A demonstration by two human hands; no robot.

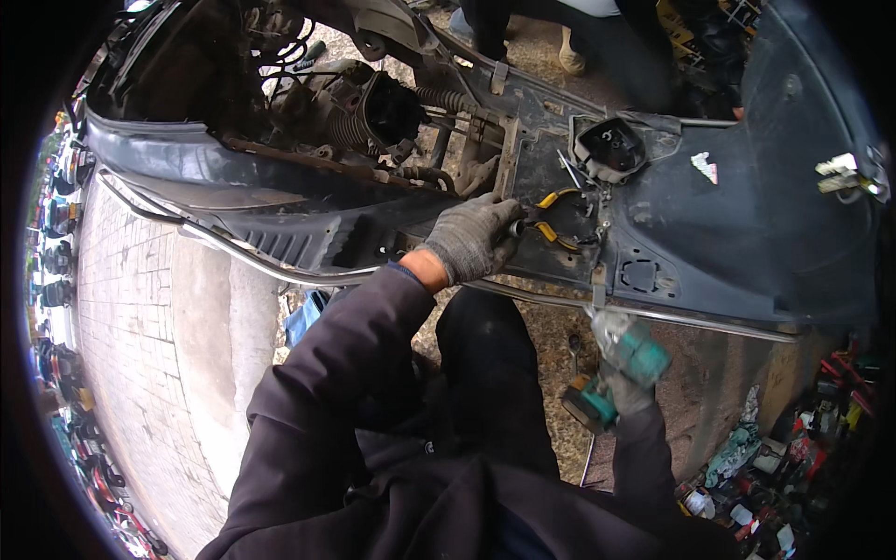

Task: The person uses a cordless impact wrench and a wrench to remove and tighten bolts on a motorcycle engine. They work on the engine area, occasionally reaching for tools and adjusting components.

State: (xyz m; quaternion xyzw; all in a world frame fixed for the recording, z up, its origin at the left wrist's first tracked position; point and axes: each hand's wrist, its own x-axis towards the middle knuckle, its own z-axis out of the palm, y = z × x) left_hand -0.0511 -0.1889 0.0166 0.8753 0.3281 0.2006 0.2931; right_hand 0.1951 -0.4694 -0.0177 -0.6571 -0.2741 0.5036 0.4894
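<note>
My left hand (471, 238), in a grey work glove, is closed by the edge of the scooter's footboard (541, 168). A small dark round part (516, 227) shows at its fingertips; its kind is unclear. Just right of these fingers lie pliers with yellow handles (558, 198), spread apart, their head close to the hand. My gloved right hand (627, 394) grips a teal cordless impact driver (639, 355), blurred by motion, below the scooter's side rail (551, 299). The driver's front end points up toward that rail.
A black open housing (609, 149) sits on the footboard beside small loose hardware. Keys (873, 177) hang at the front panel. The exposed engine (387, 107) is at upper left. Another person's legs (597, 42) stand beyond. Tools and parts (765, 467) are heaped at lower right.
</note>
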